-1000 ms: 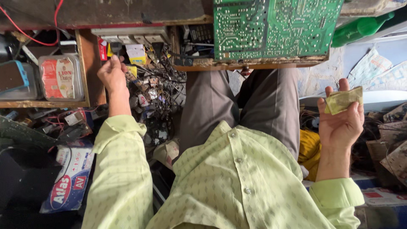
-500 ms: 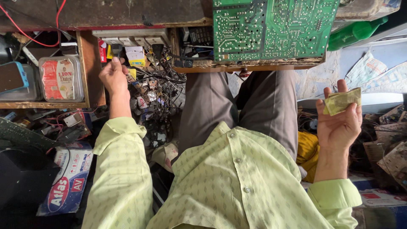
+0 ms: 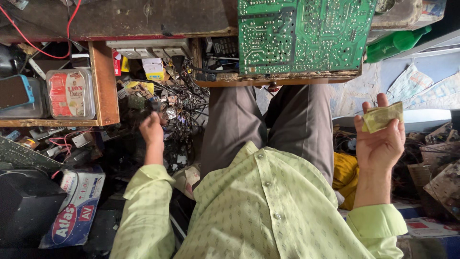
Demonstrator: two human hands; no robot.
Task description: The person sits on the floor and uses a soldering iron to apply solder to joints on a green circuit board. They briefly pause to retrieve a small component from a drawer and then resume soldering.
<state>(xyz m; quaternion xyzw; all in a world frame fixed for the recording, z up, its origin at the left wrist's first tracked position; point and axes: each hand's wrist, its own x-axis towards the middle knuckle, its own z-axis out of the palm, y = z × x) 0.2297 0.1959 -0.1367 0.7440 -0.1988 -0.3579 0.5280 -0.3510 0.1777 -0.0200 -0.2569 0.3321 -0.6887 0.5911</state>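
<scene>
Small yellowish folded packet (image 3: 381, 116) sits pinched in the right hand (image 3: 380, 144), thumb and fingertips clamped on it, palm facing the camera, held up at the right of the lap. Packet's long axis runs roughly left-right, tilted slightly up toward the right; it lies at the top of that hand, above the palm.

Left hand (image 3: 151, 130) is well apart, on the other side of the grey trousers (image 3: 268, 127), reaching into a tangle of wires and small parts (image 3: 172, 120). Its fingers are curled round something small and dark at the tip; what it is cannot be told, and whether it is truly gripped is unclear. The right hand is the one on the packet; the left is far from it.

Above the knees a green circuit board (image 3: 306, 36) lies on a worn wooden bench edge (image 3: 143, 21). To the left, a wooden shelf (image 3: 103, 81) with a clear plastic tub (image 3: 71, 93). Lower left, a printed carton (image 3: 72, 208). Green bottle (image 3: 395, 42) at upper right. Light green shirt sleeves (image 3: 143, 211) on both arms.
</scene>
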